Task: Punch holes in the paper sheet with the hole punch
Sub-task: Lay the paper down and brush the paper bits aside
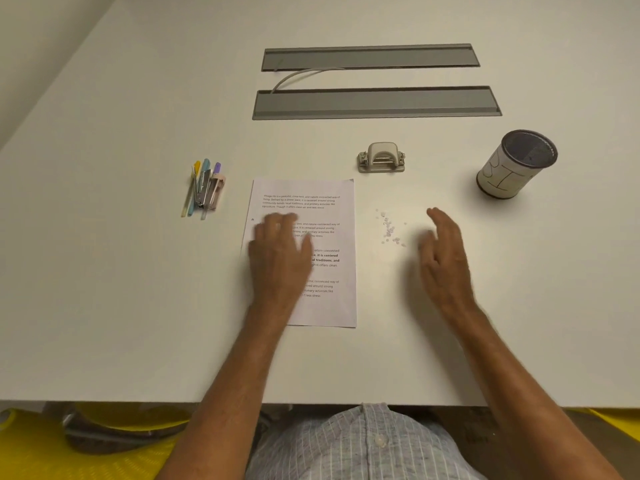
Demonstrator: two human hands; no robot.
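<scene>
Single view only: we look from the person's head, forward and steeply down across the white counter (pixel 138 271). Wide-angle lens; straight edges bow near the frame borders. Both forearms enter from the bottom, so we sit close over the near edge. The far end of the counter recedes toward the top. No second view to share any part with.

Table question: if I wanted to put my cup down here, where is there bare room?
The widest bare table is left of the paper sheet, below the pens. Also bare: between the hole punch and mesh cup. Crowded: between the hands, left hand on the sheet, right hand beside paper bits.
</scene>
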